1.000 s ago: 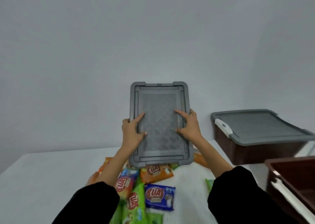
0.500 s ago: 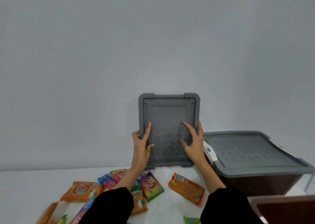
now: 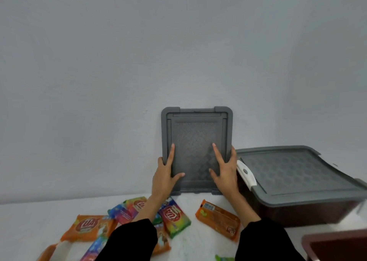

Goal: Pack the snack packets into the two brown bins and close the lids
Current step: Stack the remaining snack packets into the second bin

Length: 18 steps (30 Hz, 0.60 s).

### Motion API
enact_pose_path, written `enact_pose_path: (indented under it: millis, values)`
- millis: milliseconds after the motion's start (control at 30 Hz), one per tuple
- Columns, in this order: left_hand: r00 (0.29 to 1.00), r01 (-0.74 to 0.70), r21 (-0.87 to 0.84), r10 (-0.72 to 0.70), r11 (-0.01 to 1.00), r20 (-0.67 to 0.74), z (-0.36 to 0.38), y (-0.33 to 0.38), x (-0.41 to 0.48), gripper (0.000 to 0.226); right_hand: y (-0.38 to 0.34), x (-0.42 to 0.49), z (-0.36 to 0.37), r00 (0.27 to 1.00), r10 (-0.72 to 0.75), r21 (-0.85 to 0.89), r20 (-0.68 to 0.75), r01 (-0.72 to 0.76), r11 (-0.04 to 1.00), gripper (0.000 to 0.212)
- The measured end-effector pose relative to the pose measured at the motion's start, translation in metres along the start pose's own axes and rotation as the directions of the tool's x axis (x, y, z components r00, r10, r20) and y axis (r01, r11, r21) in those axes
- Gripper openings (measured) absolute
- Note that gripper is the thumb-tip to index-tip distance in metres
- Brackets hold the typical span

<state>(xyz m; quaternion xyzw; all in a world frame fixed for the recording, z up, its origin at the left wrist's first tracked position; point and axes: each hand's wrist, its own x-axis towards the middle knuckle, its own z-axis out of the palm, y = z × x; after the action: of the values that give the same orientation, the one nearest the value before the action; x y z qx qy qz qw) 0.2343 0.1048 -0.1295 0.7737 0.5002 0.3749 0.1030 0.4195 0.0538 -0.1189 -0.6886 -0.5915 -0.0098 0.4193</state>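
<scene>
**Item 1. Loose lid** (image 3: pixel 196 147). Grey, with a patterned panel. It is held upright at 12 o'clock of the packet pile, its face turned to the camera. Its lower edge is seen at the far edge of the table (image 3: pixel 29 221), close before the wall (image 3: pixel 119 62). Whether the wall is touched cannot be told.

**Item 2. Left hand** (image 3: pixel 165 173). It is clamped on the lid's 9 o'clock edge. Thumb and forefinger are laid flat on the face, and the other fingers are wrapped round the rim.

**Item 3. Right hand** (image 3: pixel 224 173). It is clamped in the same way on the 3 o'clock edge.

**Item 4. Closed bin** (image 3: pixel 297 215). Brown, set at 3 o'clock of the loose lid, just beside the right hand. It is capped by a fitted lid (image 3: pixel 288 173), and a white latch (image 3: pixel 246 174) is shown on its near end. Its contents are hidden.

**Item 5. Open bin** (image 3: pixel 337 248). Brown. Only a corner is seen, at 5 o'clock of the view, and nothing of its inside can be made out.

**Item 6. Snack packets** (image 3: pixel 174 217). Orange, blue and multicoloured packets are scattered flat on the table from 6 to 8 o'clock of the loose lid. None is seen in a bin.

**Step in hand (judged).** The loose lid is being parked against the wall, out of the way, and packing is not yet begun.

**Next move (judged).** The lid is to be leaned so that its foot cannot slide, and both grips are then to be released. Packets are to be gathered and carried to the open bin at 5 o'clock. The closed bin may need unlatching as well.
</scene>
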Motion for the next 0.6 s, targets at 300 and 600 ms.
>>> enact_pose_path:
  millis: [300,600]
  values:
    - [0.996,0.016,0.134,-0.027,0.991,0.084,-0.015,-0.017,-0.009,0.102,0.002,-0.009,-0.006,0.997,-0.039,-0.06,0.068,0.043,0.997,0.085]
    - [0.978,0.005,0.124,-0.03,0.992,0.207,-0.034,-0.012,-0.038,0.109,-0.003,-0.033,-0.02,0.986,-0.037,0.043,0.165,0.031,0.999,0.078]
